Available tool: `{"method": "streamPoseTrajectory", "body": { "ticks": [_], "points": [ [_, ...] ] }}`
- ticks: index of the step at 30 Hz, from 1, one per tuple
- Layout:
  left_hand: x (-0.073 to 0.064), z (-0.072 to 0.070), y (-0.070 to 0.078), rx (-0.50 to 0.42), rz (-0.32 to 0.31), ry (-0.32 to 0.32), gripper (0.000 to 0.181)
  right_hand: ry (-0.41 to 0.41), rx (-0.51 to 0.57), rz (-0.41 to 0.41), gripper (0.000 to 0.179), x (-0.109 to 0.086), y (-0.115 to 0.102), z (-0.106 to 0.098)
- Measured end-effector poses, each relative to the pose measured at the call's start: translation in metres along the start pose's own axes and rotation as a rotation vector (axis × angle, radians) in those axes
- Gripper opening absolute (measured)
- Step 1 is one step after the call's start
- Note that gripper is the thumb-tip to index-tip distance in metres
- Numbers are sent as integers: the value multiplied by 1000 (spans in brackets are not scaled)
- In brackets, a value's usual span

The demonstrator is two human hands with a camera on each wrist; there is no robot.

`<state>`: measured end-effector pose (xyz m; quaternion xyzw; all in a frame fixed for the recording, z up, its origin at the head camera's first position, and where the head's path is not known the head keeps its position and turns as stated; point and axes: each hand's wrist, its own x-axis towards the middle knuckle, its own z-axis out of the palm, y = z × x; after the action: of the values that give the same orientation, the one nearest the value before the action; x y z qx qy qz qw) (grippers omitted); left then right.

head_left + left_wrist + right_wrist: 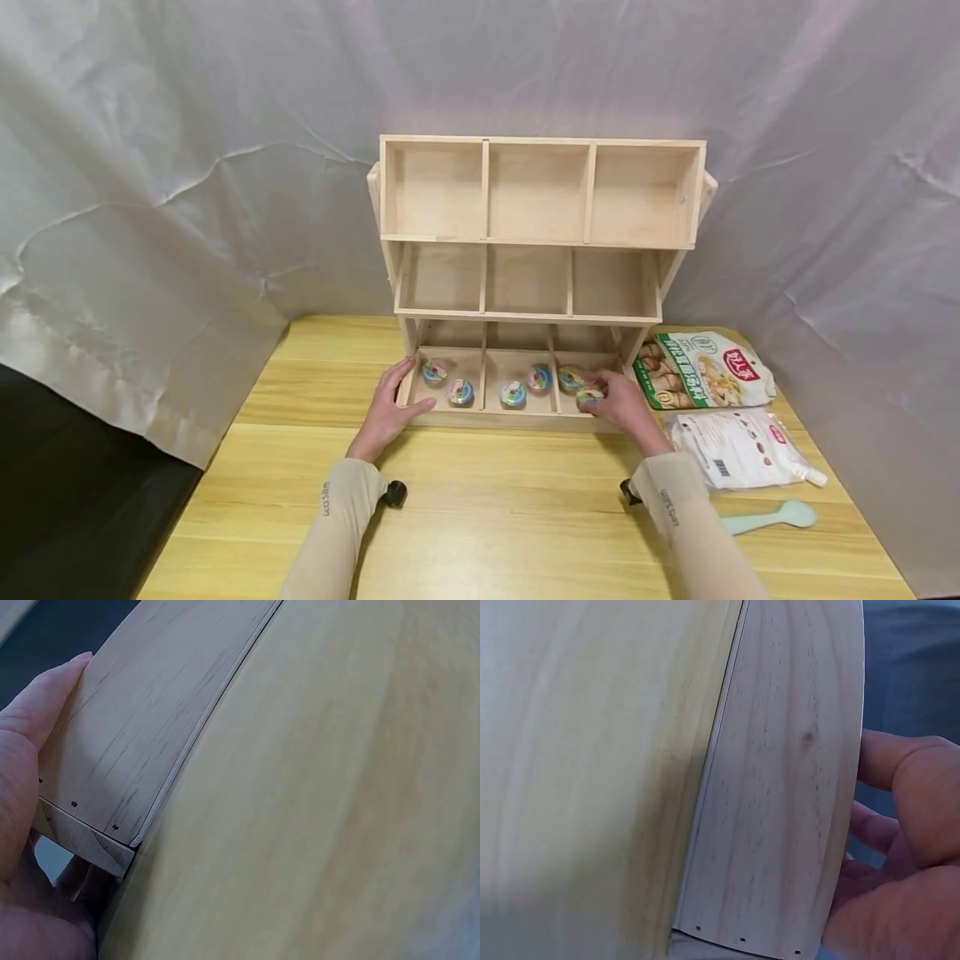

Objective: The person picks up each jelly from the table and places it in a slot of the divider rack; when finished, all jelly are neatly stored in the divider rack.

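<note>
A three-tier wooden shelf (538,315) stands at the back of the table, each tier split into three compartments. Small round jelly cups with printed lids lie in the lowest tier: two at left (460,392), two in the middle (513,394), two at right (572,378). My left hand (386,414) spans that tier's front left corner, thumb at the front board, fingers along the side. Over the right compartment, my right hand (622,406) holds the front jelly cup (589,397) by its edge. In the right wrist view the front board (780,772) hides this cup.
Right of the shelf lie a green and white food bag (705,369) and a white spouted pouch (738,450). A pale blue spoon (772,517) is in front of them, near my right sleeve. Grey cloth (210,208) hangs around the wooden table (510,517).
</note>
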<state>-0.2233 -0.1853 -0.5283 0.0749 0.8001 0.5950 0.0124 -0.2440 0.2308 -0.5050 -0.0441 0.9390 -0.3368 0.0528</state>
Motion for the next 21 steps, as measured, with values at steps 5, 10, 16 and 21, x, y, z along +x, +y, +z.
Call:
{"method": "streamPoseTrajectory", "body": {
  "ticks": [5, 10, 16, 21],
  "points": [
    [0, 0, 1, 0, -6, 0, 87, -17, -27, -13, 54, 2, 2, -4],
    [0, 0, 3, 4, 3, 5, 87, -21, -39, 7, 53, 3, 3, -6],
    [0, 0, 3, 5, 5, 3, 86, -14, -28, 12, 51, 4, 4, -6],
    [-1, 0, 3, 7, 4, 6, 87, -18, -7, 1, 49, 2, 3, -4]
  ]
}}
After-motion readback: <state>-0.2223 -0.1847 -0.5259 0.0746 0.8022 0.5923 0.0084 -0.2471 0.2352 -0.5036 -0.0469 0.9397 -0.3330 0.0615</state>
